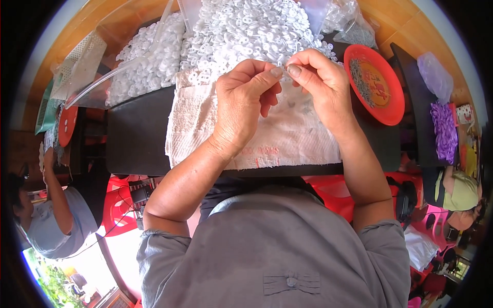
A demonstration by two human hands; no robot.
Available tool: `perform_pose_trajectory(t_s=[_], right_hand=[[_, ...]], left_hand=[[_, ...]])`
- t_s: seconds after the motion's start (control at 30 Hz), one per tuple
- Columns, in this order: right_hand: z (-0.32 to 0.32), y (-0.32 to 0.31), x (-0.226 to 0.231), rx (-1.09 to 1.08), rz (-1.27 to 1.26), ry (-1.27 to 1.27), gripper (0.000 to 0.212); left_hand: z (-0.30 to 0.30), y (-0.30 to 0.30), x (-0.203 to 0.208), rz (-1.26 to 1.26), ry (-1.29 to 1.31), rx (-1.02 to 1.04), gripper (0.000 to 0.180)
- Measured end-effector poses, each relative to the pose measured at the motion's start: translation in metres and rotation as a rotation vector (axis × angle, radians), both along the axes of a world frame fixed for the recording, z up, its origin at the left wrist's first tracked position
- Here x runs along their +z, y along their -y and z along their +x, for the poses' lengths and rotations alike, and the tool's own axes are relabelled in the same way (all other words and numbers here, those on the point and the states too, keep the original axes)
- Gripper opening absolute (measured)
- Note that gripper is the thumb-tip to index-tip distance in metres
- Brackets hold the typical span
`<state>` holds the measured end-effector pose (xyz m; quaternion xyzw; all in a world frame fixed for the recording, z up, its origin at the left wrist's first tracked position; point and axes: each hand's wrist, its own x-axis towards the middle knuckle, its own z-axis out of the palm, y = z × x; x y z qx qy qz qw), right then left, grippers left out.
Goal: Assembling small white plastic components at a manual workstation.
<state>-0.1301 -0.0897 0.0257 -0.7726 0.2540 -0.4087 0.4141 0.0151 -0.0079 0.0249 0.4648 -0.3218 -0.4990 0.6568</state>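
Observation:
My left hand (pixel 245 97) is closed in a pinch, thumb against forefinger. Facing it, my right hand (pixel 322 84) pinches the same way, and the fingertips of both almost meet. A tiny whitish bit shows between them, too small to name. Both hands are above a pale cloth (pixel 205 138) laid on the dark table. Just beyond them spreads a big heap of small white ring-shaped plastic pieces (pixel 246 31), some of them spilled onto the cloth. A red plate (pixel 393 105) with thin grey metal pins (pixel 361 82) lies to the right of my right hand.
A clear plastic bin (pixel 87 100) with more white pieces (pixel 149 56) stands at the far left. Clear bags (pixel 354 28) lie at the back right. Purple strips (pixel 443 131) rest on another table at right. Co-workers sit at left (pixel 61 215) and right (pixel 457 192).

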Motion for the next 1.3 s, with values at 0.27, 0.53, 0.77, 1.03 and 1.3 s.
perform_pose_trajectory(t_s=[0.27, 0.53, 0.77, 1.03, 1.3], right_hand=[[0.004, -0.004, -0.002, 0.038, 0.044, 0.038, 0.005], [0.007, -0.003, -0.012, 0.061, 0.004, 0.013, 0.004], [0.004, 0.005, -0.012, 0.095, -0.097, -0.032, 0.004], [0.003, 0.006, -0.008, -0.027, 0.132, -0.002, 0.011], [0.0, 0.006, 0.0, -0.007, 0.167, -0.004, 0.011]], left_hand=[[-0.004, 0.001, -0.007, 0.015, 0.003, 0.01, 0.009], [-0.002, 0.0, -0.008, 0.022, 0.022, 0.025, 0.008], [-0.004, 0.001, -0.01, 0.038, 0.083, 0.013, 0.008], [-0.005, 0.002, -0.01, 0.036, 0.025, 0.05, 0.011], [-0.004, 0.001, -0.008, 0.004, 0.064, 0.061, 0.012]])
